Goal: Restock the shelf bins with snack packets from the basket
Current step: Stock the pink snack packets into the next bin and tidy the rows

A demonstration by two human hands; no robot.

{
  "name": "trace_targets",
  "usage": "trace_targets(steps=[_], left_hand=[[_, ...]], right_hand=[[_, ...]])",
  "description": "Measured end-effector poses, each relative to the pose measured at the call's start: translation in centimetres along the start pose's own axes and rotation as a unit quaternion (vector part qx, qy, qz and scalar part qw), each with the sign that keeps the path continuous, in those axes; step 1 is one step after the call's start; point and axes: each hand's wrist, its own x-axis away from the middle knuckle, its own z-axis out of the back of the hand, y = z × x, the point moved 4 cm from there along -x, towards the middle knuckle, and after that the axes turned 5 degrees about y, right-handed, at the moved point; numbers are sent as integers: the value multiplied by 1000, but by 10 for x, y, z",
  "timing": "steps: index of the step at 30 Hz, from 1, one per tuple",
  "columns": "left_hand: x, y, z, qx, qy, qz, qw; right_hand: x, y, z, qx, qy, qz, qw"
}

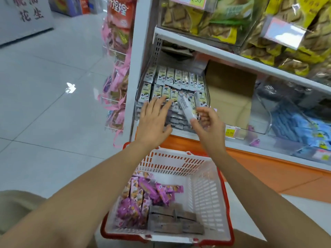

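Packet: a white snack packet (pixel 186 109) slants over the front right of the bin. I can't tell whether its top end touches the row there.
Right hand: my right hand (pixel 208 122) pinches the packet's lower end between thumb and curled fingers.
Left hand: my left hand (pixel 154 120) is spread flat, fingers straight, with the fingertips on the front row just left of the packet.
Bin: the clear bin (pixel 138 104) looks nearly full, with standing packets (pixel 179 80) in two rows and more stacked beneath.
Doing it well: I'd push the row left with the flat hand to open a slot, turn the packet upright like its neighbours, then slide it down and let go only once it's wedged.
Risk: it's a tight fit, so forcing it could crumple a wrapper or tip the neighbours.
Basket: the basket (pixel 206 197) sits below my arms and holds purple packets (pixel 143 196) and brown packets (pixel 172 223) — probably for other bins.
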Motion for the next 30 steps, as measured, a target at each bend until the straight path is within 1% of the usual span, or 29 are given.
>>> trace_targets(steps=[2, 4, 8, 11, 16, 20, 23, 27, 30], left_hand=[[-6, -4, -8, -50, -63, -5, 997], [-10, -8, -14, -85, -98, -3, 992], [-13, -17, -17, -97, -90, -2, 991], [-10, -21, -18, -99, -79, -13, 992], [-10, -20, -20, -111, -91, -17, 989], [-10, -17, -18, -108, -96, -17, 989], [-7, -11, -11, -89, -72, -22, 993], [9, 9, -3, -53, 19, -99, 994], [27, 23, -12, -47, 14, -134, 990]], right_hand=[[-25, -3, -3, 23, 20, -20, 999], [-46, 0, -7, 70, 30, -36, 996], [-74, 10, -17, 173, 20, -32, 984], [-83, 14, -27, 206, 7, -26, 978], [-85, 27, -33, 268, -14, -35, 963], [-84, 20, -31, 263, -26, -31, 964], [-75, 10, -22, 216, -16, -17, 976], [-42, 6, -4, 127, -11, 44, 991], [-5, 22, 5, 114, -39, 79, 990]])
